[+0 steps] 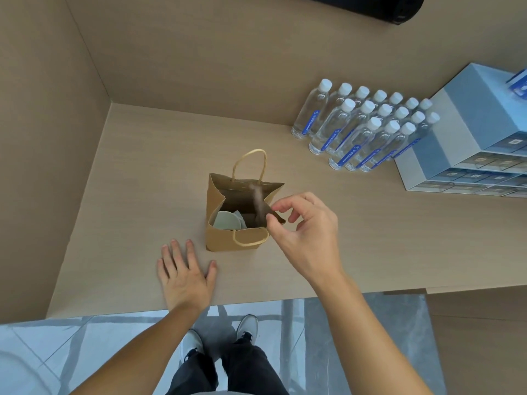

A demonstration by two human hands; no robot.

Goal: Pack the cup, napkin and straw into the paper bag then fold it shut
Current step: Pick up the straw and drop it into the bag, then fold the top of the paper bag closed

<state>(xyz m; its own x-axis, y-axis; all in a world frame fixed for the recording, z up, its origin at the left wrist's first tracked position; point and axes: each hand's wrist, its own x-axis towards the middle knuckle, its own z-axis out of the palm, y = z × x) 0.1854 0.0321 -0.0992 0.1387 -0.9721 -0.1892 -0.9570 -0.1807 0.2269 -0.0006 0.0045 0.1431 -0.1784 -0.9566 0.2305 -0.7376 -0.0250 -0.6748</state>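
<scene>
The brown paper bag (228, 240) stands open on the wooden table, its twine handles up. Inside on the left lies the cup's pale lid (226, 222), with a bit of white napkin (239, 215) behind it. A brown paper-wrapped straw (258, 201) stands blurred inside the bag near its right side, touching no finger. My right hand (305, 232) hovers at the bag's right rim, thumb and forefinger slightly apart and holding nothing. My left hand (185, 275) lies flat on the table just left of and in front of the bag, fingers spread.
Several water bottles (365, 126) stand in rows at the back right, next to a stack of light blue boxes (467, 143). Walls close the table's left and back sides. The table's front edge (256, 305) runs just behind my wrists.
</scene>
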